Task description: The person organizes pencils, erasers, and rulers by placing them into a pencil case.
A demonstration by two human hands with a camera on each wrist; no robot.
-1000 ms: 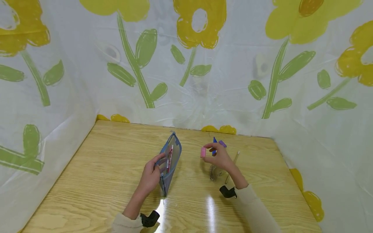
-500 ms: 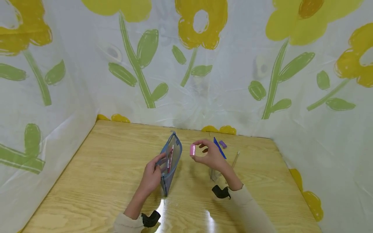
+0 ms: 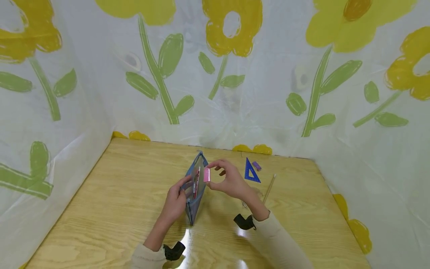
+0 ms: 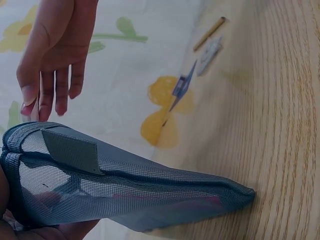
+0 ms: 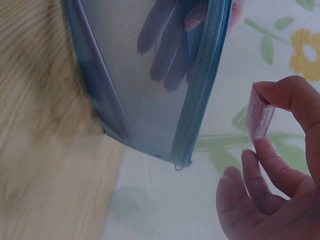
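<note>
The work looks partway along: a red pencil (image 3: 196,183) already lies inside the mesh pouch (image 3: 193,210), while the blue set square (image 3: 252,179), purple eraser (image 3: 256,166) and wooden pencil (image 3: 270,188) are outside on the counter (image 3: 117,194). The left hand (image 3: 174,200) grips the pouch's side; the right hand's (image 3: 231,181) grip, parted only by the pink eraser (image 3: 206,175), pinches it beside the mouth.

The head view looks forward and down from above the table (image 3: 117,194), taking in the left hand (image 3: 175,200), right hand (image 3: 231,182), pouch (image 3: 195,207) and sheet (image 3: 262,112). The left wrist view, close to the pouch, faces across it to the right hand, table at the picture's right. The right wrist view, also close, faces the pouch's side, table at left. All 3 share the pouch; head and left wrist share the triangle (image 3: 247,167).
</note>
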